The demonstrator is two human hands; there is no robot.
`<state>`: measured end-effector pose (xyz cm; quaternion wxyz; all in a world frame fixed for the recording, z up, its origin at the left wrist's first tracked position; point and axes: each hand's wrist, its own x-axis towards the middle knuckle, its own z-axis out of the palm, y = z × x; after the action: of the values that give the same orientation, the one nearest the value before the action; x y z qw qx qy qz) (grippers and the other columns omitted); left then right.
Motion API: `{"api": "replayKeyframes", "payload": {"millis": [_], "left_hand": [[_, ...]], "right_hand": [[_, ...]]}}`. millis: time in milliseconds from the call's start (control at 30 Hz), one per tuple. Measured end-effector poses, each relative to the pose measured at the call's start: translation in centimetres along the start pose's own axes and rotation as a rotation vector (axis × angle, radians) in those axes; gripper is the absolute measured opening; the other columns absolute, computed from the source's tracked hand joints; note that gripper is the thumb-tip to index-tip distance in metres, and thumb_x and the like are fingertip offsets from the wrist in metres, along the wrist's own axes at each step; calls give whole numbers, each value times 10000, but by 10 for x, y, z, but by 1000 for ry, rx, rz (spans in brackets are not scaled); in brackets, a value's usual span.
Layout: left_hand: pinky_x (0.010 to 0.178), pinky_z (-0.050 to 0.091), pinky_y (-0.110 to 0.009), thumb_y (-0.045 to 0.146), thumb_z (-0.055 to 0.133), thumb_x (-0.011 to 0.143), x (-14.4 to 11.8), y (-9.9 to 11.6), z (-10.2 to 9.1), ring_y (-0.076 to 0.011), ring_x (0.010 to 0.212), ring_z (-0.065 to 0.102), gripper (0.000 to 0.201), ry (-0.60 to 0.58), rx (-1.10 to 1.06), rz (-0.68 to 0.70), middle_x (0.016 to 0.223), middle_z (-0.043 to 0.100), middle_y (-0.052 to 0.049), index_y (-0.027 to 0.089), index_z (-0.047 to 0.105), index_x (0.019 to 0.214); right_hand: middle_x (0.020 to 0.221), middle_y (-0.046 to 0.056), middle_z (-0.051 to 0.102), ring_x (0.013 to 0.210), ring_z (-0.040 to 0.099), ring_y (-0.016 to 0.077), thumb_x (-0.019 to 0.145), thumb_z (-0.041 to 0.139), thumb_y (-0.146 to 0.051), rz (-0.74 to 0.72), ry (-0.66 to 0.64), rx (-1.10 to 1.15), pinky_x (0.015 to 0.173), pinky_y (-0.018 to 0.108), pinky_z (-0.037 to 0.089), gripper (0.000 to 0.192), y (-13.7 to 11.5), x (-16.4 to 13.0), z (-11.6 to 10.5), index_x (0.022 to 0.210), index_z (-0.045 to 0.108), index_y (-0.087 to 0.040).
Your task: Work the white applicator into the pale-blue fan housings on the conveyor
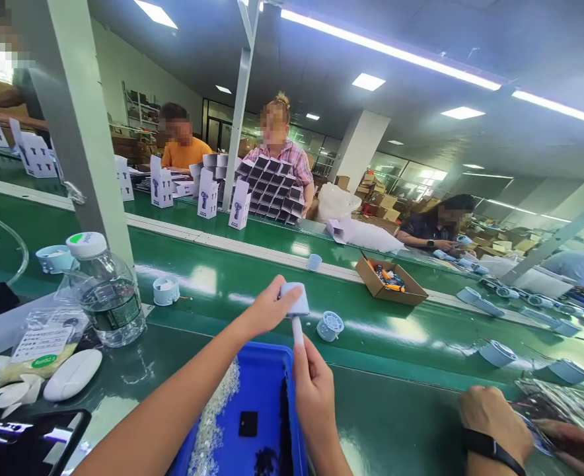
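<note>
Above the front edge of the conveyor, my left hand (267,309) is closed around a light blue plastic housing (294,299), thumb across its top. My right hand (314,383), just below, pinches a slim pale stick-like piece (298,329) that meets the underside of the housing. Whether the two pieces are joined I cannot tell. Under my forearms sits a blue tray (267,370) with many small clear parts (211,423) along its left side, black bits at the right, and a small black square (248,424). A round light blue fan part (330,326) stands on the belt close by.
A water bottle (108,291) and a white case (73,375) stand left. On the green belt (252,271) are more light blue parts and an open carton (391,281). A co-worker's hands (495,423) work at lower right; several people sit across, beside printed boxes (240,205).
</note>
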<state>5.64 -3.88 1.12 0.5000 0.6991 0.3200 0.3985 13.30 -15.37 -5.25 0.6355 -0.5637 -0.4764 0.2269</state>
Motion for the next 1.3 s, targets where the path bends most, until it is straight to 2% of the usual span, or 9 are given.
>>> {"api": "replayKeyframes", "payload": {"millis": [100, 200, 367, 533, 600, 733, 833, 1100, 1300], "left_hand": [[525, 326, -215, 512, 486, 769, 6, -8, -17, -93, 548, 409, 318, 174, 76, 6, 630, 411, 72, 230, 349, 820], [551, 358, -233, 504, 558, 716, 12, -19, -39, -115, 587, 485, 431, 270, 270, -13, 731, 494, 42, 240, 323, 962], [631, 411, -302, 487, 630, 644, 14, -43, -62, -218, 742, 565, 565, 118, 715, -150, 828, 555, -36, 213, 361, 1059], [784, 420, -392, 391, 684, 610, 10, -65, -53, -304, 1018, 464, 403, -15, 972, -133, 994, 520, -81, 235, 519, 943], [839, 403, -410, 331, 670, 635, 9, -70, -47, -299, 1065, 422, 320, -55, 965, -107, 1050, 493, -79, 245, 563, 924], [921, 374, -369, 334, 658, 647, 11, -71, -45, -257, 1073, 404, 393, -131, 800, -38, 1070, 494, -59, 257, 571, 1023], [951, 351, -373, 410, 596, 691, 14, -63, -57, -262, 1104, 386, 434, -69, 746, -25, 1107, 500, -64, 251, 543, 1091], [948, 310, -446, 428, 581, 651, 14, -48, -111, -349, 1194, 314, 526, 164, 982, -384, 1228, 417, -127, 250, 510, 1141], [938, 279, -502, 456, 638, 584, 10, -56, -132, -403, 1228, 274, 545, 327, 1021, -652, 1318, 343, -154, 243, 533, 1074]], "right_hand": [[549, -58, 418, 459, 355, 102, 852, 500, -433, 126, -49, -9, 419, 211, 286, 367, 0, 2, -4, 1104, 562, -173], [513, -93, 326, 431, 280, 85, 805, 564, -419, 173, -49, -5, 402, 199, 245, 256, -1, 2, -5, 925, 555, -193], [583, -50, 436, 518, 402, 102, 787, 592, -362, 82, -164, -19, 491, 211, 348, 226, -2, -6, -1, 664, 494, -199], [552, -53, 404, 506, 380, 103, 833, 535, -316, -19, -290, -99, 500, 221, 335, 304, 4, -15, 6, 584, 393, -213], [553, -51, 413, 506, 390, 106, 838, 530, -313, -24, -313, -127, 502, 226, 336, 292, 7, -17, 8, 595, 400, -214], [546, -50, 418, 505, 394, 109, 836, 534, -315, -44, -330, -166, 501, 233, 332, 298, 11, -17, 9, 591, 396, -216], [545, -50, 423, 502, 400, 110, 835, 535, -321, -33, -325, -158, 501, 234, 338, 303, 12, -17, 8, 588, 394, -216], [554, -43, 453, 512, 425, 110, 817, 557, -277, -69, -339, -198, 506, 227, 345, 281, 6, -18, 10, 577, 427, -209], [555, -46, 448, 509, 423, 107, 821, 554, -275, -101, -333, -204, 507, 225, 344, 290, 4, -18, 10, 574, 418, -210]]}}
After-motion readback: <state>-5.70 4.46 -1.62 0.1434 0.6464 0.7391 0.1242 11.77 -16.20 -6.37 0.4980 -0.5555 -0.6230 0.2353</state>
